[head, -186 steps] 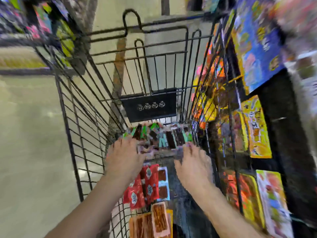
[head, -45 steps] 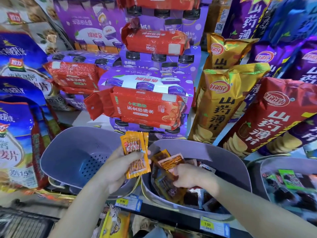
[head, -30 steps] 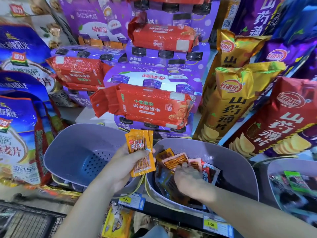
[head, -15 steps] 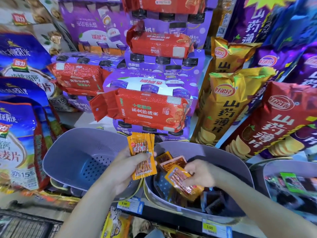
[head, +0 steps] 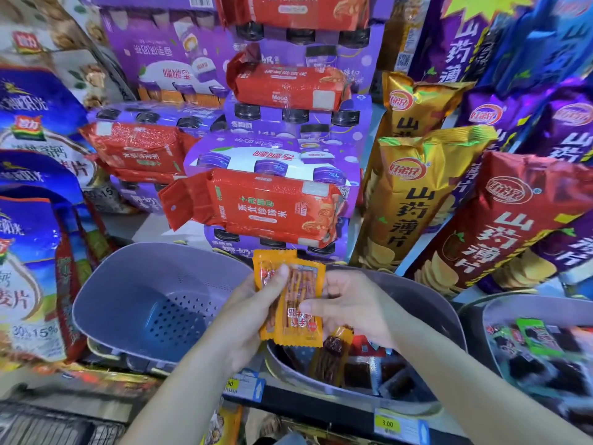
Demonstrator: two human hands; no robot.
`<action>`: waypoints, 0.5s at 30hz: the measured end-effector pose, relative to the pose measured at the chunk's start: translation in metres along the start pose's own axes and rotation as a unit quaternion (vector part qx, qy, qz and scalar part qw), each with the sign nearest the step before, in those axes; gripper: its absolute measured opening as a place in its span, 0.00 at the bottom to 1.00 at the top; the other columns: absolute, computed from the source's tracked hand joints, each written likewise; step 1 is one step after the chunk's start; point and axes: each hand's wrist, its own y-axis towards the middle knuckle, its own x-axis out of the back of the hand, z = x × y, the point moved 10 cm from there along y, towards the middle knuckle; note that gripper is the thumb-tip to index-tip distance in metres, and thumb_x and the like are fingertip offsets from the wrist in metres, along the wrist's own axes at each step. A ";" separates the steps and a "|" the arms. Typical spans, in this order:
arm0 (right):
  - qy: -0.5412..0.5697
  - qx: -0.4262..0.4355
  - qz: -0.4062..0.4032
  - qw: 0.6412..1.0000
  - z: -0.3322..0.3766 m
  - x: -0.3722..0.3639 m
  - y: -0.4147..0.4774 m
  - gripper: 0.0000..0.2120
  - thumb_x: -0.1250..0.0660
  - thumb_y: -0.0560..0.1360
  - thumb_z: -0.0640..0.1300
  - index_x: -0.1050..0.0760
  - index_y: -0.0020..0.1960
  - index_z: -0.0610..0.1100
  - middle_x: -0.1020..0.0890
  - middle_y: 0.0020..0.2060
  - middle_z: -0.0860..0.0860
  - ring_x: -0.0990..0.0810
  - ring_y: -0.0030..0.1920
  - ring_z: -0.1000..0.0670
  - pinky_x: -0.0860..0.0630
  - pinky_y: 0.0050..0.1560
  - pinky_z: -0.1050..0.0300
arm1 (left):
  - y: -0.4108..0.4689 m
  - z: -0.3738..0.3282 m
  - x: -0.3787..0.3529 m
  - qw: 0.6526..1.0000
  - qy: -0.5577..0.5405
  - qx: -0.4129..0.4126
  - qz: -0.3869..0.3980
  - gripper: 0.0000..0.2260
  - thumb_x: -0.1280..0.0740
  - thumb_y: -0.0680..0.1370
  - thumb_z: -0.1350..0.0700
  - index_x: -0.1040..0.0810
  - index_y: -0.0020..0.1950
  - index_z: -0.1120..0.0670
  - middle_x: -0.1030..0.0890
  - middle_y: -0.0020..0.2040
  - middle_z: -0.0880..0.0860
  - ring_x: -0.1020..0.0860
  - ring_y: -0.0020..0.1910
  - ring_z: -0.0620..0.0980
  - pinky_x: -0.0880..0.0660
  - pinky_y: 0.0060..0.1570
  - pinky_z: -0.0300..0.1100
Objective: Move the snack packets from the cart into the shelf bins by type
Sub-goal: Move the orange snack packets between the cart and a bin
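Observation:
Three grey-purple bins stand on the shelf edge. The left bin (head: 106, 303) has a perforated bottom and holds nothing I can see. The middle bin (head: 446, 319) holds mixed orange, brown and red packets (head: 333, 351). The right bin (head: 500, 309) holds dark and green packets. My left hand (head: 253, 303) grips a small stack of orange snack packets (head: 268, 264) above the gap between the left and middle bins. My right hand (head: 349, 303) pinches another orange packet (head: 301, 303) and holds it against the front of that stack.
Red rice packs (head: 272, 210) and purple drink cartons are stacked behind the bins. Tall gold and red chip bags (head: 414, 200) lean at the right, blue bags (head: 29, 252) at the left. Yellow price tags (head: 388, 423) line the shelf edge. A dark cart edge (head: 48, 425) shows bottom left.
My right hand has lifted an orange packet out of the middle bin and brought it left against the stack in my left hand. Earlier it was digging among the packets in that bin.

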 end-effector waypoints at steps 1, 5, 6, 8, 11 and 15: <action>0.007 0.006 0.001 1.000 0.000 -0.001 0.001 0.13 0.22 0.73 0.37 0.20 0.54 0.35 0.15 0.41 0.43 0.16 0.36 0.46 0.19 0.34 0.56 | -0.001 -0.001 0.002 1.000 0.004 -0.006 0.001 0.27 0.23 0.74 0.37 0.19 0.67 0.51 0.13 0.61 0.57 0.14 0.60 0.59 0.19 0.60 0.62; -0.003 -0.017 0.046 0.999 -0.008 -0.005 0.006 0.22 0.22 0.72 0.48 0.23 0.54 0.32 0.15 0.37 0.45 0.16 0.32 0.46 0.18 0.33 0.54 | -0.002 -0.004 0.013 0.999 0.028 -0.030 -0.021 0.23 0.20 0.71 0.49 0.19 0.64 0.51 0.13 0.59 0.55 0.13 0.57 0.57 0.16 0.53 0.56; -0.014 -0.028 0.047 0.998 -0.013 -0.001 0.008 0.23 0.23 0.73 0.52 0.22 0.53 0.33 0.15 0.37 0.44 0.15 0.34 0.46 0.18 0.34 0.53 | -0.002 -0.005 0.018 0.998 0.027 -0.034 -0.034 0.22 0.21 0.71 0.50 0.18 0.63 0.51 0.12 0.57 0.55 0.13 0.56 0.56 0.16 0.51 0.55; -0.128 -0.045 -0.011 0.991 -0.028 0.025 0.017 0.21 0.25 0.75 0.58 0.20 0.50 0.38 0.13 0.39 0.43 0.14 0.36 0.47 0.18 0.38 0.47 | -0.001 -0.007 0.032 0.997 0.016 -0.034 -0.066 0.22 0.22 0.70 0.50 0.19 0.63 0.51 0.12 0.55 0.54 0.12 0.54 0.55 0.16 0.45 0.52; -0.411 -0.077 -0.056 0.907 -0.061 0.052 0.027 0.23 0.27 0.75 0.62 0.18 0.47 0.41 0.14 0.41 0.42 0.15 0.40 0.45 0.25 0.38 0.52 | 0.000 -0.006 0.051 0.996 0.002 -0.021 -0.092 0.24 0.22 0.69 0.49 0.20 0.64 0.51 0.11 0.55 0.55 0.12 0.52 0.55 0.16 0.44 0.53; -0.544 -0.131 -0.001 0.829 -0.110 0.040 0.034 0.22 0.26 0.74 0.60 0.21 0.59 0.46 0.17 0.54 0.47 0.17 0.53 0.46 0.20 0.53 0.51 | 0.000 -0.004 0.060 0.996 -0.008 -0.018 -0.092 0.24 0.23 0.69 0.49 0.20 0.64 0.51 0.11 0.55 0.55 0.12 0.51 0.54 0.15 0.39 0.50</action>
